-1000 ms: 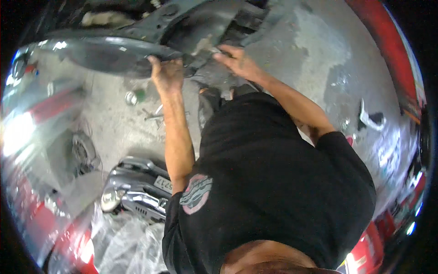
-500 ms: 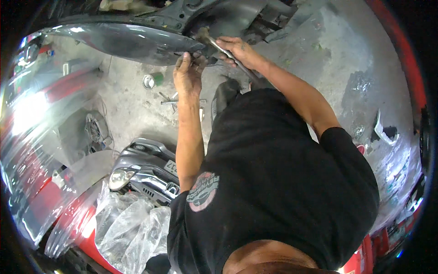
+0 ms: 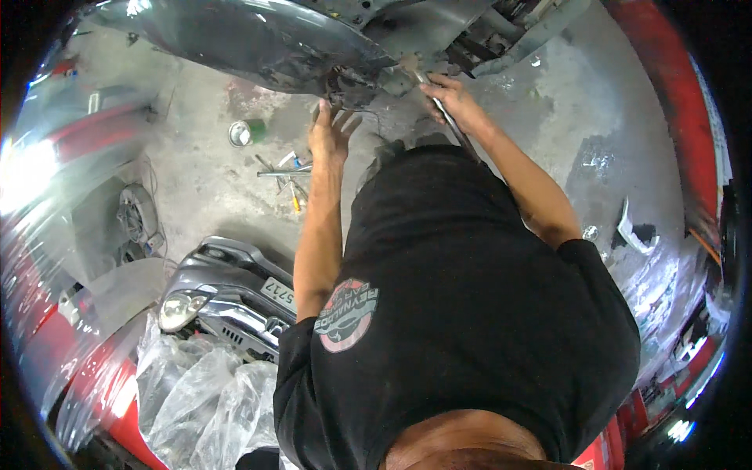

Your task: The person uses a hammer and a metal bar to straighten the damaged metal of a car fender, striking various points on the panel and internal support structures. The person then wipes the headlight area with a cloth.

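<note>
A dark grey car body panel (image 3: 235, 47) curves across the top of the view, with a crumpled, scraped end (image 3: 352, 84). My left hand (image 3: 329, 141) reaches up to its lower edge, fingers apart, fingertips at or just under the damaged end. To the right, my right hand (image 3: 458, 106) is closed round a long metal-shafted tool that looks like a hammer (image 3: 454, 129). Its worn, tan-coloured head lies close to the panel's right end, by the dark wheel-arch liner (image 3: 419, 27). Whether the head touches the metal I cannot tell.
On the concrete floor stand a green can (image 3: 249, 132) and several hand tools (image 3: 286, 172). A removed grey bumper (image 3: 227, 274) with a headlight lies at lower left, beside clear plastic sheeting (image 3: 207, 392). Plastic-covered red panels line the left; a red body (image 3: 674, 102) borders the right.
The hammer and my right hand have moved right, away from my left hand. My left fingers, more curled before, are now spread. The panel sits higher in view as my head has shifted.
</note>
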